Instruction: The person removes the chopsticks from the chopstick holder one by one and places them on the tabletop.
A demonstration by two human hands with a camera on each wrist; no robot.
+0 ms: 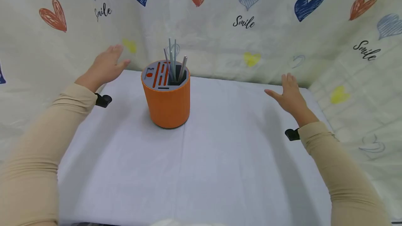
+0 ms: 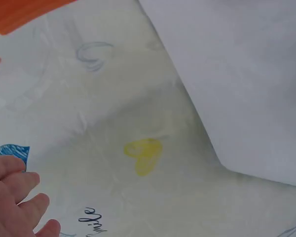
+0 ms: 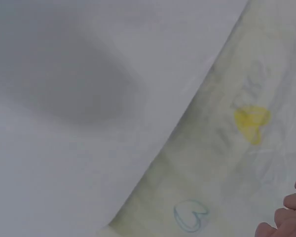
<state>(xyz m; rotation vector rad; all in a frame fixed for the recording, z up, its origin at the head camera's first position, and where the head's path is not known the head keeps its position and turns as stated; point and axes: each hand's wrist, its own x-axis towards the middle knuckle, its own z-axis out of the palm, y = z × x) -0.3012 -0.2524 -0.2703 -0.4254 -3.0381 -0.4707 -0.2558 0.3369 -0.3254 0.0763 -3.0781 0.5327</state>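
Note:
An orange round holder (image 1: 168,109) with a grey slotted top (image 1: 152,79) stands upright toward the back left of the white table. Several thin metallic sticks (image 1: 173,62) rise from the dark opening in its top; their kind cannot be told. Raised left of the holder, my left hand (image 1: 105,65) has its fingers straight and the thumb spread, and it touches nothing. My right hand (image 1: 290,95) is held up over the table's back right in the same way, apart from any object. In each wrist view only fingertips show, at a lower corner.
White cloth (image 1: 201,170) covers the table. A pale curtain (image 1: 216,37) printed with hearts and the word Smile hangs behind it and along the sides. A black wrist camera (image 1: 103,100) sits on the left wrist, another wrist camera (image 1: 292,134) on the right.

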